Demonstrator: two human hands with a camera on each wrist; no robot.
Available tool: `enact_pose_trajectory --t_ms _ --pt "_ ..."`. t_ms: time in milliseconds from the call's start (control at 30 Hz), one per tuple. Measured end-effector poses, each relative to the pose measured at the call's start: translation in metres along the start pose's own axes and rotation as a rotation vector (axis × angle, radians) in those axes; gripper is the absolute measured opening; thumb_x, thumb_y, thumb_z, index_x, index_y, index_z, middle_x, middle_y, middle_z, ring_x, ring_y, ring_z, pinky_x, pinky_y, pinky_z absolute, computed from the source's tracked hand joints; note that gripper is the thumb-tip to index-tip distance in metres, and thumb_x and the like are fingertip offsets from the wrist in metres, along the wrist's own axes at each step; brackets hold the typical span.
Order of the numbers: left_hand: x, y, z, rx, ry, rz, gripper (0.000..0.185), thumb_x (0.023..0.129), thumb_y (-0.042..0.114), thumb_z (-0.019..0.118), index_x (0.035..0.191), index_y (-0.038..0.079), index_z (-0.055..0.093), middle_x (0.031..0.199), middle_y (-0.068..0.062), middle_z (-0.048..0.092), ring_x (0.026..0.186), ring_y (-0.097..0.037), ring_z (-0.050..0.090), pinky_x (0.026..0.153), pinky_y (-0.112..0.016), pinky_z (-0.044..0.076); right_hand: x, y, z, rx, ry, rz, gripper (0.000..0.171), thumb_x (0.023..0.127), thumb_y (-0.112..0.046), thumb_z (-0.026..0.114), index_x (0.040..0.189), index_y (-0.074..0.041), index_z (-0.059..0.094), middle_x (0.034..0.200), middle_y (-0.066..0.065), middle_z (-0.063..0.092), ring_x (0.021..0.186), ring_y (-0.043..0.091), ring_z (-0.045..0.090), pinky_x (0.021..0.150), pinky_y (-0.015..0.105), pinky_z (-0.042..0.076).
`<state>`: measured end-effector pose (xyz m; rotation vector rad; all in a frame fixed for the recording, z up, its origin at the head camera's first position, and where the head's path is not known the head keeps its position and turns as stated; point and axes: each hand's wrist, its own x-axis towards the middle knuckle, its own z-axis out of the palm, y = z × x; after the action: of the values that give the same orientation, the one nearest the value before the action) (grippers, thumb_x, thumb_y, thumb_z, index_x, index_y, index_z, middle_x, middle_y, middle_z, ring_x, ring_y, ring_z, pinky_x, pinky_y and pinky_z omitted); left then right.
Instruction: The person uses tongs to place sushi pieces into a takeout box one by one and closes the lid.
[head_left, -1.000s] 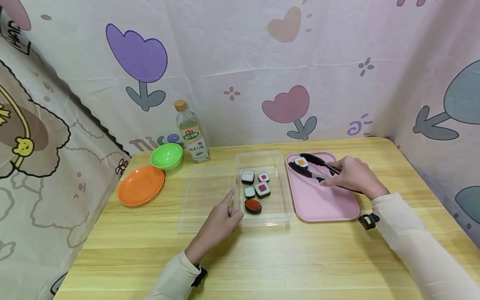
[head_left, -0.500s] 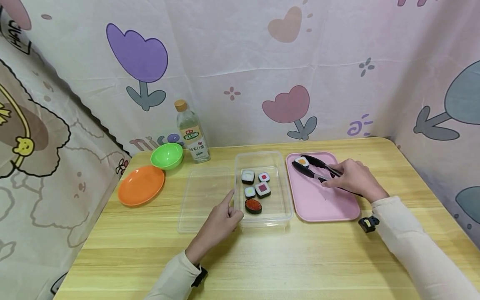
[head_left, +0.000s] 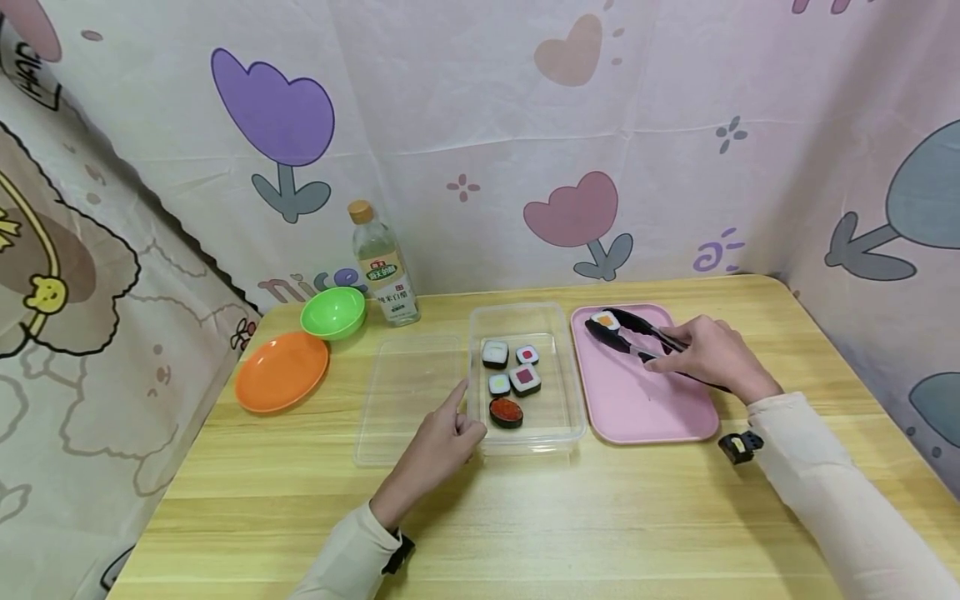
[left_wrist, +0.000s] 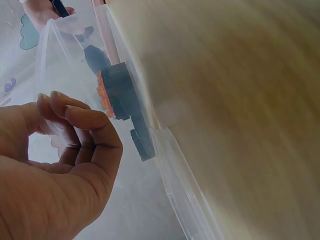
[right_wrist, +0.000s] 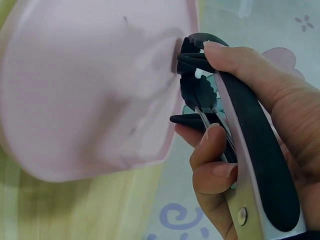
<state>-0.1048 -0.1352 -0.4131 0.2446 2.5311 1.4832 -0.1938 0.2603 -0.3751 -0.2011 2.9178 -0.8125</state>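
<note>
Clear box (head_left: 564,417) holds five sushi pieces — right hand (head_left: 701,354) grips tongs (head_left: 633,335) at a sixth (head_left: 602,319); left hand (head_left: 438,446) loosely curled.

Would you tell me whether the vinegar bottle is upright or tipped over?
Upright: the vinegar bottle stands on the table with its cap on top.

Lid (head_left: 405,398) left of box (head_left: 564,425), tray (head_left: 645,408) right, bowl (head_left: 333,312) & bottle (head_left: 383,265) behind, plate (head_left: 281,370) far left.
</note>
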Motion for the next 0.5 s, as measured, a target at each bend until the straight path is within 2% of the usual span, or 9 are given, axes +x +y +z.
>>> enact_pose_trajectory --t_ms 100,200,367,500 --pt "0.000 0.000 0.000 0.005 0.002 0.007 0.078 0.092 0.012 0.055 0.162 0.006 0.019 0.058 0.007 0.040 0.050 -0.007 0.031 0.052 -0.025 0.032 0.000 -0.002 -0.004 0.005 -0.003 0.008 0.079 0.074 -0.042 0.087 0.133 0.004 0.063 0.096 0.016 0.064 0.072 0.024 0.048 0.060 0.035 0.035" --pt "0.000 -0.001 0.000 0.003 0.003 0.009 0.078 0.092 0.012 0.055 0.162 0.006 0.020 0.058 0.007 0.040 0.049 -0.006 0.032 0.051 -0.025 0.032 0.000 -0.005 -0.008 0.002 -0.002 0.007 0.080 0.074 -0.043 0.087 0.134 0.003 0.062 0.093 0.015 0.064 0.071 0.024 0.046 0.060 0.035 0.035" --pt "0.001 -0.001 0.000 -0.002 0.003 -0.001 0.079 0.092 0.012 0.055 0.162 0.007 0.020 0.057 0.007 0.040 0.050 -0.006 0.031 0.050 -0.024 0.030 -0.001 -0.012 -0.018 -0.017 0.025 -0.013 0.084 0.072 -0.051 0.087 0.135 -0.001 0.062 0.079 0.010 0.060 0.069 0.023 0.044 0.061 0.036 0.035" --pt "0.001 -0.001 0.000 -0.003 0.000 -0.004 0.079 0.092 0.012 0.054 0.162 0.006 0.019 0.057 0.008 0.039 0.050 -0.007 0.030 0.050 -0.024 0.029 -0.004 -0.019 -0.026 -0.015 0.036 -0.022 0.088 0.069 -0.057 0.086 0.137 -0.005 0.062 0.068 0.004 0.049 0.066 0.021 0.040 0.058 0.036 0.033"
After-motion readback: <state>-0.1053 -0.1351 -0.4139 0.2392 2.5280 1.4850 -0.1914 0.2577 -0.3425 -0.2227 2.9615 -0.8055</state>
